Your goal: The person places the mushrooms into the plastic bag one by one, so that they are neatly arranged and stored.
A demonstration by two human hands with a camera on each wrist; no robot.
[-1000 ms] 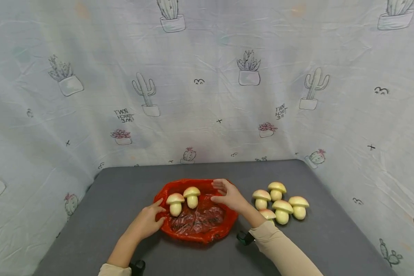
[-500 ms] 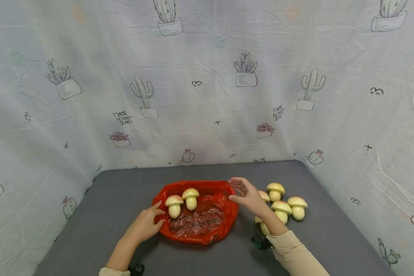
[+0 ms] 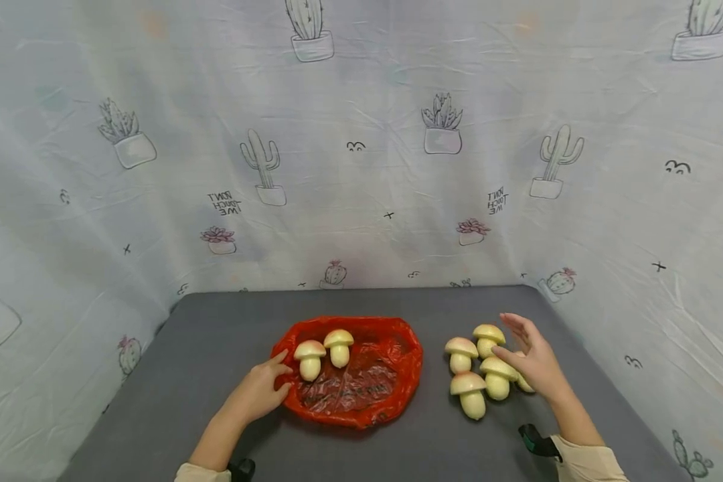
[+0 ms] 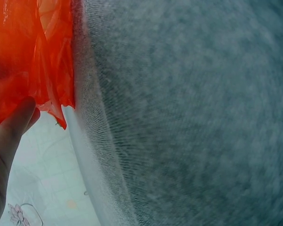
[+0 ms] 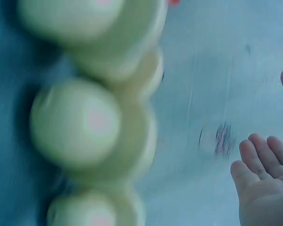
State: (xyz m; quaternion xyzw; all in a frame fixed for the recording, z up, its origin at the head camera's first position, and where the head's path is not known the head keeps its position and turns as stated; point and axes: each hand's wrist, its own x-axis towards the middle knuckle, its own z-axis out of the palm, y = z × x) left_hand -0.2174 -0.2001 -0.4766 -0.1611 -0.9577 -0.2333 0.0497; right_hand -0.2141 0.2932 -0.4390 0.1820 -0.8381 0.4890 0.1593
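Note:
A red plastic bag (image 3: 406,391), spread out like a shallow bowl, sits mid-table with two mushrooms (image 3: 339,348) inside, yellow with rounded caps. At its left rim is my left hand (image 3: 258,389), fingers and thumb apart, touching the edge; in the left wrist view, thumb and a finger lie against the red plastic (image 4: 52,52). Several more mushrooms (image 3: 470,395) stand in a cluster on the right. My right hand (image 3: 536,365) hovers over the rightmost of them, partly hiding it, fingers spread and holding nothing. Large blurred mushrooms (image 5: 75,125) fill the right wrist view's left side.
The grey table (image 3: 229,335) ends at a cactus-print curtain (image 3: 373,174) at the back and both sides. A dark wrist strap (image 3: 536,442) shows below the right hand. Grey tabletop lies between the bag and the cluster.
My right hand has moved from above the bag rightward across the cluster to its right-hand mushroom. The left hand stays at the bag's rim; both mushrooms in the bag are unmoved.

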